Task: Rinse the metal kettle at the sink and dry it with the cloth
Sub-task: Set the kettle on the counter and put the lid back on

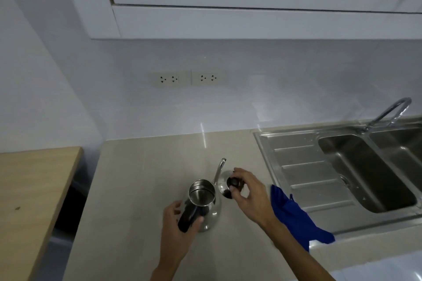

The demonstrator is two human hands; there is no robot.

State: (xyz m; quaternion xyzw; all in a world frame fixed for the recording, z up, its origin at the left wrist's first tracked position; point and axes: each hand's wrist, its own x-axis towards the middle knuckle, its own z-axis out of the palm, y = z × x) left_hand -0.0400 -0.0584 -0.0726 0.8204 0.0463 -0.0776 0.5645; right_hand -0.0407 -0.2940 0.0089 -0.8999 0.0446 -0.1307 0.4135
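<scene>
A shiny metal kettle (211, 209) with a thin curved spout stands on the beige counter, its top open. My left hand (177, 226) wraps around its black handle. My right hand (250, 191) pinches the black knob of the kettle's metal lid (222, 183), held just right of the kettle, low over the counter. A blue cloth (296, 217) lies over the counter's edge beside the sink, behind my right forearm. The steel sink (370, 173) with its curved tap (388, 112) is at the right.
The sink's ribbed draining board (303, 166) lies between the kettle and the basin. A wooden table (29, 189) stands left of the counter with a dark gap between. Two wall sockets (189, 78) sit above the counter, and white cupboards hang overhead.
</scene>
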